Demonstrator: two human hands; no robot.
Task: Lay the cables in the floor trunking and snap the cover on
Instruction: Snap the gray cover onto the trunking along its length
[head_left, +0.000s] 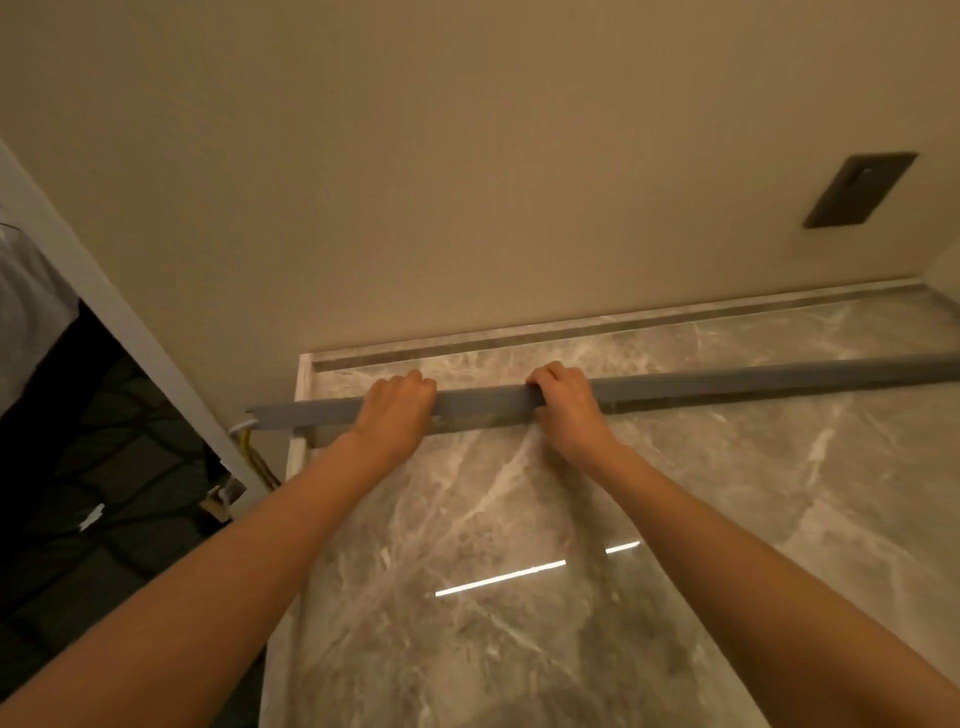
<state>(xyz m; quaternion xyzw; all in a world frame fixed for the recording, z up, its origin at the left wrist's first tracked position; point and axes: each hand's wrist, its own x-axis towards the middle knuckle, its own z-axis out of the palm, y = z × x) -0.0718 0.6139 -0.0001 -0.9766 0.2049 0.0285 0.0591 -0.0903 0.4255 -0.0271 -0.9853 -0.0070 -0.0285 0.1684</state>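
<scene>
A long grey trunking strip (727, 382) lies across the glossy marble floor (519, 571), from the left floor edge out past the right frame edge. My left hand (395, 415) rests palm-down on the strip near its left end, fingers curled over the top. To the right of it, my right hand (566, 410) grips the strip, fingers over its far edge and thumb on the near side. Yellow and white cables (249, 441) hang from the strip's left end down beside a white door frame. Whether cables lie inside the strip is hidden.
A beige wall (467, 182) rises behind the floor, with a marble skirting ledge (623, 325) at its foot. A dark rectangular wall plate (860, 189) sits at the upper right. A white door frame (130, 338) and dark quilted material (104, 467) are on the left.
</scene>
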